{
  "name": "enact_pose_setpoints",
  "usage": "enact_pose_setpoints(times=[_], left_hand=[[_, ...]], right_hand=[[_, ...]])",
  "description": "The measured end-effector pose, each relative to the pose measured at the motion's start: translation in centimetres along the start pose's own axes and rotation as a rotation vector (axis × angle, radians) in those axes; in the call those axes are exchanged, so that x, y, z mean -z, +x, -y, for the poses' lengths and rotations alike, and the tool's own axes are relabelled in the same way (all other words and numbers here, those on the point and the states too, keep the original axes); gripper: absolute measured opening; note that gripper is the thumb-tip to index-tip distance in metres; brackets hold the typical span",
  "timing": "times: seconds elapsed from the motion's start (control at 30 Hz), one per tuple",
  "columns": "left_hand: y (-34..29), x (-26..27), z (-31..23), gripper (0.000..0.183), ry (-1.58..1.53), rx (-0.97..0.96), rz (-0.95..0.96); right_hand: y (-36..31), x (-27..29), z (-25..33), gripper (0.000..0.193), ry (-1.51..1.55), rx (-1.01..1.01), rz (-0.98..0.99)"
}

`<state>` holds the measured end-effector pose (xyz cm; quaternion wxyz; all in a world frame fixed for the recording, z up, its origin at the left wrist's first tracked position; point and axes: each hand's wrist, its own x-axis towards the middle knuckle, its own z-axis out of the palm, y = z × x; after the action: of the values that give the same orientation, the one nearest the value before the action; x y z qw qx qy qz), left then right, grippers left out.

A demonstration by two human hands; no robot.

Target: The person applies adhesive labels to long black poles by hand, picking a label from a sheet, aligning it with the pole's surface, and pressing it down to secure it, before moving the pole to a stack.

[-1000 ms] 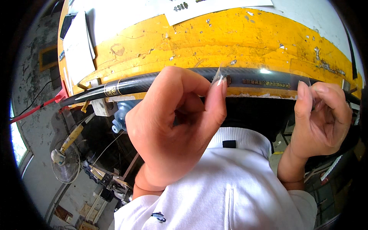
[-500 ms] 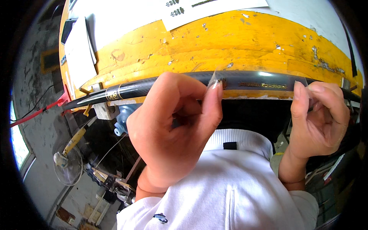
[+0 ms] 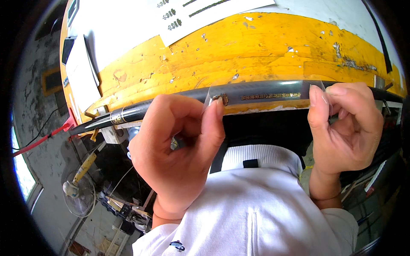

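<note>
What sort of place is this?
Most likely a small workshop, though I can't tell the trade for certain: there's a scuffed yellow workbench, a long black pole lying along its near edge, and a jumble of gear beside a fan.

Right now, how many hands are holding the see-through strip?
2. The left hand pinches the see-through strip at its left end, and the right hand pinches its right end, by the black pole. No other hands show.
</note>
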<state>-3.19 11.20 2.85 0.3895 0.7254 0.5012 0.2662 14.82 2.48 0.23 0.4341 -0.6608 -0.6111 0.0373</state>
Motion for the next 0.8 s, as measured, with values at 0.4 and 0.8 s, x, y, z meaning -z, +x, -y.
enact_pose_setpoints(times=[0.4, 0.8], left_hand=[[0.06, 0.04, -0.14, 0.020, -0.021, 0.041, -0.024], [-0.06, 0.12, -0.15, 0.019, -0.032, 0.047, -0.013]], right_hand=[[0.26, 0.27, -0.51, 0.042, 0.061, 0.068, 0.059], [0.38, 0.44, -0.20, 0.037, -0.025, 0.078, 0.095]])
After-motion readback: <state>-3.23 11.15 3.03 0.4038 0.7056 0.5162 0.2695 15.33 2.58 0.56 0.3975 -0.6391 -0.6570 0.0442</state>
